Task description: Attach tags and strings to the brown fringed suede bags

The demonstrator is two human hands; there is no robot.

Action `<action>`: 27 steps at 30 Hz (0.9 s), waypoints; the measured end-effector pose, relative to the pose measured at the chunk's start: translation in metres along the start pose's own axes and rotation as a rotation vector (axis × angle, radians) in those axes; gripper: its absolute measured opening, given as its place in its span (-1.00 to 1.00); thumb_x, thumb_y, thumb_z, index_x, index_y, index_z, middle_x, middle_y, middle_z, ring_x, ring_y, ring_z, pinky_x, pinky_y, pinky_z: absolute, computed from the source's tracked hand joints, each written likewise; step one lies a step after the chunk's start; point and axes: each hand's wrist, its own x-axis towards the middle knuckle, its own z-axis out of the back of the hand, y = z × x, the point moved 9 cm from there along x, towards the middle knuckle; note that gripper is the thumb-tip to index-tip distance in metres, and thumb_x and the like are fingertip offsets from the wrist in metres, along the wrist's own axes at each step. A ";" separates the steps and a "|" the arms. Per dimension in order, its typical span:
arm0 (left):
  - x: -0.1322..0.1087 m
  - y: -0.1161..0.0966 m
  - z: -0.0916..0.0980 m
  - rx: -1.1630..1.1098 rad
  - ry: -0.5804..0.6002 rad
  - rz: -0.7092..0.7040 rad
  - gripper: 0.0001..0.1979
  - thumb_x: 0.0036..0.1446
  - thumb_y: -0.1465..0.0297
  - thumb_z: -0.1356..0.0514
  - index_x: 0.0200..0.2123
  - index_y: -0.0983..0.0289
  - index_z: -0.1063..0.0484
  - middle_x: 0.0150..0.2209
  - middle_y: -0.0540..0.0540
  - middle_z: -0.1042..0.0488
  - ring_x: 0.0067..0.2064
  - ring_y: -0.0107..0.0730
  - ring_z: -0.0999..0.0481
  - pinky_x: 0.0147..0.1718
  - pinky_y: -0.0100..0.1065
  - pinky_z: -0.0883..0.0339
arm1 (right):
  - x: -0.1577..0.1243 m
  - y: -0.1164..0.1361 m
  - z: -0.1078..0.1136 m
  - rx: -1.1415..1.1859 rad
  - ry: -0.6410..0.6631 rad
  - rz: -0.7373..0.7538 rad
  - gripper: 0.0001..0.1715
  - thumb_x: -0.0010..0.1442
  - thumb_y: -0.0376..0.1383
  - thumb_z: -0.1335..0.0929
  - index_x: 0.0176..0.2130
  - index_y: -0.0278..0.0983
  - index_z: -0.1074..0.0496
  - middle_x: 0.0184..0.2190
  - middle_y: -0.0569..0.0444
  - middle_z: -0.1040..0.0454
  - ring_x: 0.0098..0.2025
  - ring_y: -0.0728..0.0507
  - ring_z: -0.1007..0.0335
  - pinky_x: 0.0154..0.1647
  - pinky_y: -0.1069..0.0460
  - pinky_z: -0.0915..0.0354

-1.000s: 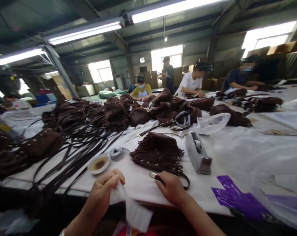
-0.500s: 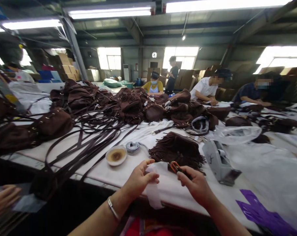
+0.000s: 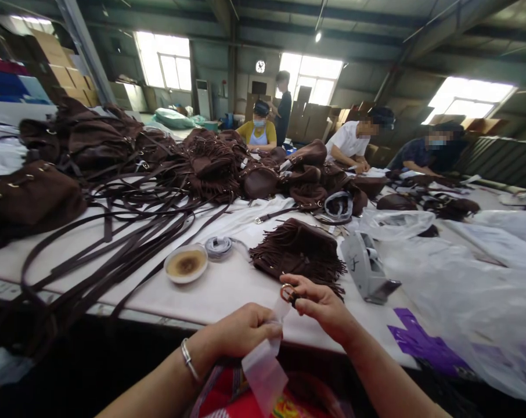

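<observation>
My left hand [image 3: 244,330] is closed on a thin white sheet of wrapping paper [image 3: 264,370] that hangs down below the table edge. My right hand [image 3: 321,306] pinches a metal ring clasp [image 3: 288,292] on the end of a dark strap, held just above the paper's top edge. Right behind both hands a brown fringed suede bag [image 3: 298,251] lies on the white table [image 3: 228,284].
A grey tape dispenser [image 3: 366,267] stands right of the bag; a small dish [image 3: 186,264] and a tape roll [image 3: 218,246] lie to its left. Heaps of brown bags [image 3: 211,159] and long straps [image 3: 115,232] cover the left. Clear plastic bags [image 3: 472,278] spread right. Several people work at the far side.
The camera tilted and shifted left. My right hand lifted the strap's ring off the table toward my left hand, and the paper now hangs lower beneath my left hand.
</observation>
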 end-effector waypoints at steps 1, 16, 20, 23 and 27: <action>-0.001 0.000 -0.003 0.017 0.034 0.006 -0.73 0.17 0.29 -0.10 -0.47 0.33 -0.44 -0.56 -0.08 -0.27 -0.50 -0.54 -0.19 -0.53 -0.48 -0.07 | 0.001 -0.001 -0.002 -0.011 0.008 -0.010 -0.72 0.17 -0.10 -0.43 -0.32 -0.26 -0.59 -0.08 -0.08 -0.53 -0.01 -0.23 -0.40 0.04 -0.11 -0.28; 0.028 -0.011 0.029 -0.121 -0.297 0.033 -0.73 0.10 0.27 -0.19 -0.45 0.34 -0.57 -0.45 0.08 -0.55 -0.39 -0.38 -0.43 -0.33 -0.41 -0.25 | -0.022 0.012 0.026 -0.172 -0.154 0.000 -0.69 0.24 -0.13 -0.36 -0.19 -0.29 -0.57 -0.27 -0.04 -0.56 -0.28 -0.10 -0.45 -0.28 0.03 -0.39; 0.024 -0.005 0.030 -0.128 -0.221 0.088 -0.79 0.03 0.33 -0.22 -0.50 0.34 -0.57 -0.50 0.05 -0.54 -0.44 -0.43 -0.40 -0.38 -0.43 -0.21 | -0.030 0.017 0.034 -0.265 -0.111 -0.036 -0.67 0.26 -0.12 -0.33 -0.17 -0.29 -0.56 -0.46 0.09 -0.48 -0.49 -0.01 -0.33 -0.45 0.09 -0.28; 0.020 -0.010 0.025 -0.118 -0.154 0.085 -0.80 0.01 0.34 -0.21 -0.50 0.33 -0.57 -0.48 0.05 -0.56 -0.40 -0.40 -0.44 -0.36 -0.43 -0.23 | -0.030 0.030 0.027 -0.431 -0.032 0.036 -0.69 0.29 -0.15 -0.31 -0.17 -0.28 -0.57 -0.49 0.11 -0.45 -0.50 0.01 -0.29 -0.44 0.10 -0.23; 0.016 -0.010 0.022 -0.096 -0.131 0.123 -0.80 0.00 0.33 -0.22 -0.51 0.33 -0.56 -0.49 0.03 -0.54 -0.42 -0.41 -0.43 -0.37 -0.44 -0.24 | -0.027 0.039 0.017 -0.576 0.068 0.113 -0.66 0.33 -0.14 -0.28 -0.14 -0.26 -0.56 -0.48 0.09 -0.47 -0.44 -0.02 -0.31 -0.38 0.08 -0.20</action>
